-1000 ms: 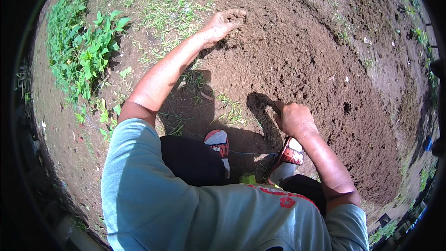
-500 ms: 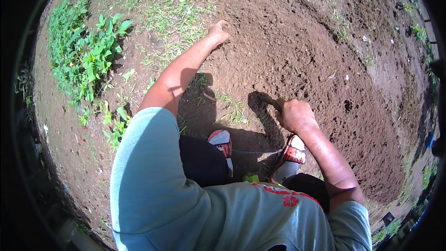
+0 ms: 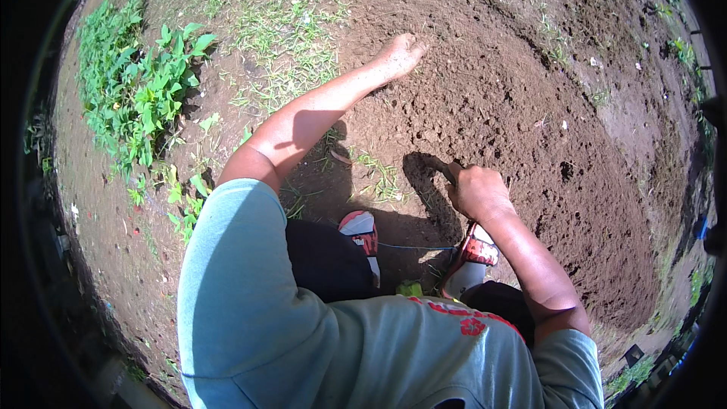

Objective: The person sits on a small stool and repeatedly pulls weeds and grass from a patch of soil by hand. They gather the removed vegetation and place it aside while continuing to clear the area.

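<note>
Out over the loose brown soil (image 3: pixel 485 98), my left hand (image 3: pixel 400 57) is low against the upper left part of the dug patch. Its fingers curl down and in; whatever they hold, if anything, is hidden beneath them. My right hand (image 3: pixel 480 191) is closed like a fist, just above my right foot. A dark, narrow brown shape juts from its left side toward the soil, too shaded to name. Under that hand lies a dark shadow on the ground. My feet wear red and white slide sandals (image 3: pixel 359 226), standing at the near edge of the soil.
A leafy green plant (image 3: pixel 148 91) grows at the left. Short grass (image 3: pixel 280 23) borders the soil's upper left side. Between my feet a thin blue string (image 3: pixel 413 248) crosses the ground, and small pale scraps lie on the soil at the right.
My left hand has moved right, from the grassy edge further over the loose soil, its fingers now drawn in more. My right hand has stayed almost in place.
</note>
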Available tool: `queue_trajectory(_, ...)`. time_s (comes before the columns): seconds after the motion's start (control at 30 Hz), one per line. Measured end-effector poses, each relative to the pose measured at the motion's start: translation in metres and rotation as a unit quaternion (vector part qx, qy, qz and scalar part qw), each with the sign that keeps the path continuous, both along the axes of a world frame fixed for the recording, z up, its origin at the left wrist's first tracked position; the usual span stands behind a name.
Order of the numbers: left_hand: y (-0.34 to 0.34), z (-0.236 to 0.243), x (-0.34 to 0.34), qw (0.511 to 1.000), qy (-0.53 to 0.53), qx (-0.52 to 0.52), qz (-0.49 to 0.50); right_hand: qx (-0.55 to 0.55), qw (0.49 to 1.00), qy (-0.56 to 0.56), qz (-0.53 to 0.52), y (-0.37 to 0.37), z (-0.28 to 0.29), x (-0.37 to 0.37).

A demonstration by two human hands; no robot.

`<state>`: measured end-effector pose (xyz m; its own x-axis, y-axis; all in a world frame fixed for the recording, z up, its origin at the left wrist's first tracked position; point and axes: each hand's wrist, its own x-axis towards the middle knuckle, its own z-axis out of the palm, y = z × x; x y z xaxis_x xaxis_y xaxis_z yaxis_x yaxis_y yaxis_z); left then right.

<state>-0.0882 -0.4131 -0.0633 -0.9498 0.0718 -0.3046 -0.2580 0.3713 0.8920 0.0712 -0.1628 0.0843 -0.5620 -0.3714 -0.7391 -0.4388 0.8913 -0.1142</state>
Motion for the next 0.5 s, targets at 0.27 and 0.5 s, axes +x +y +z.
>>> queue_trajectory(0.27,-0.071,-0.083,-0.004,0.954,-0.020,-0.298,0.021,0.006,1.000,-0.008,0.004,-0.005,0.001,-0.003)
queue_trajectory(0.5,0.005,-0.020,0.011,0.932,0.044,-0.293,-0.206,0.011,0.999,-0.001,0.033,-0.002,-0.007,0.004)
